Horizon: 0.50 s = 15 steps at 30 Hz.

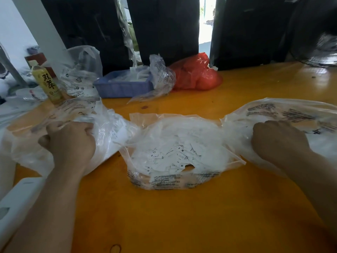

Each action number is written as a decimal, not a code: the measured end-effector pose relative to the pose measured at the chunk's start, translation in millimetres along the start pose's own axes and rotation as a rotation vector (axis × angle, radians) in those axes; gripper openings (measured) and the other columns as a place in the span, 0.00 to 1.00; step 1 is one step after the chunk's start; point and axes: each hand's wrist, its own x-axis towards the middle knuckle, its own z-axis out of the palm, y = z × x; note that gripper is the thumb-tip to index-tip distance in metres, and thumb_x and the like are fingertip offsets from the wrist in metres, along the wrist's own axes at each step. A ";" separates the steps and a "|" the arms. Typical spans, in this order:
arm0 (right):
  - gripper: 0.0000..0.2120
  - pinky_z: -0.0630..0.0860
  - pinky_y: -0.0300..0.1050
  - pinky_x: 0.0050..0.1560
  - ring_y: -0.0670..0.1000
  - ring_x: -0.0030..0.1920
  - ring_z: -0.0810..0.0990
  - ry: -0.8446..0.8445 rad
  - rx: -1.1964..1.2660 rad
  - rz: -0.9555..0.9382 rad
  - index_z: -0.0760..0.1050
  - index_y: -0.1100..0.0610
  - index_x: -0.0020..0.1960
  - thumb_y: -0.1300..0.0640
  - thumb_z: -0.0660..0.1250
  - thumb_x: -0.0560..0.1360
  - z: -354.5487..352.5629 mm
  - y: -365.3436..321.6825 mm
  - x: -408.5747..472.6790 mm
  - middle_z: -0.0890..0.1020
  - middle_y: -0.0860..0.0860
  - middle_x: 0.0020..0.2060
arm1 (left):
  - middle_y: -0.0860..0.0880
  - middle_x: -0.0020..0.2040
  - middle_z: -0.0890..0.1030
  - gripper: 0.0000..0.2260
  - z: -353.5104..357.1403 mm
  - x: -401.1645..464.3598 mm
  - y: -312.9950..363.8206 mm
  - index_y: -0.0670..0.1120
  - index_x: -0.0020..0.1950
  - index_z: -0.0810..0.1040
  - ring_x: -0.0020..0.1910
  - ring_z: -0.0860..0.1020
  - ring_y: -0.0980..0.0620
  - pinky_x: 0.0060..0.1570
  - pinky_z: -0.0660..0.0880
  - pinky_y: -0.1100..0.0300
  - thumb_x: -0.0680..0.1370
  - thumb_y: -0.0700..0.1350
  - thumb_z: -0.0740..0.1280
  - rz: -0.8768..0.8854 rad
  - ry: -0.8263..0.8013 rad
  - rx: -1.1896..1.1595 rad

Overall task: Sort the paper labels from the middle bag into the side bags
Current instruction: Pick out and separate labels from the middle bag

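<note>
Many white paper size labels (175, 157) remain in the clear middle plastic bag (182, 181) while my left hand (71, 141) and right hand (279, 139), fingers curled, grip the clear side bags' plastic (291, 114).

Bare table (164, 216) in front — blue tray (124, 87) behind

Glossy, smooth orange-lacquered table (182, 216), reflections being shown toward its far edge. On it, thin crinkled clear plastic film is seen in the middle bag (182, 181), filled with matt white paper labels (173, 157). Behind this bag, a ribbed blue plastic tray (124, 87) and shiny red plastic bag (197, 73) are seen.
</note>
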 end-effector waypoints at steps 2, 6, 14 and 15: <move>0.10 0.68 0.46 0.41 0.55 0.44 0.70 0.047 -0.022 -0.016 0.72 0.53 0.42 0.64 0.59 0.78 5.8 -1.8 1.0 0.70 0.50 0.36 | 0.35 0.69 0.78 0.16 0.3 0.7 0.9 0.50 0.70 0.82 0.76 0.62 0.37 0.68 0.59 0.42 0.86 0.40 0.61 0.028 -0.087 0.009; 0.12 0.66 0.44 0.34 0.54 0.36 0.70 0.154 0.016 -0.004 0.67 0.54 0.36 0.65 0.62 0.77 5.0 -3.9 3.4 0.68 0.49 0.31 | 0.37 0.74 0.75 0.23 -4.0 -1.8 3.6 0.50 0.76 0.77 0.77 0.65 0.33 0.71 0.59 0.38 0.84 0.34 0.61 0.076 -0.035 -0.051; 0.05 0.77 0.49 0.41 0.54 0.38 0.78 0.485 0.488 -0.127 0.78 0.57 0.54 0.57 0.65 0.82 8.7 -8.0 7.3 0.82 0.52 0.40 | 0.41 0.59 0.84 0.16 -18.9 -24.5 36.0 0.44 0.60 0.83 0.67 0.73 0.36 0.64 0.65 0.42 0.82 0.38 0.58 0.238 0.395 -0.363; 0.06 0.75 0.46 0.41 0.50 0.39 0.77 0.523 0.611 -0.166 0.79 0.56 0.57 0.57 0.66 0.81 9.4 -14.7 4.1 0.82 0.49 0.41 | 0.41 0.56 0.84 0.14 -19.1 -32.8 45.9 0.43 0.59 0.84 0.64 0.75 0.37 0.62 0.66 0.45 0.82 0.37 0.59 0.320 0.408 -0.400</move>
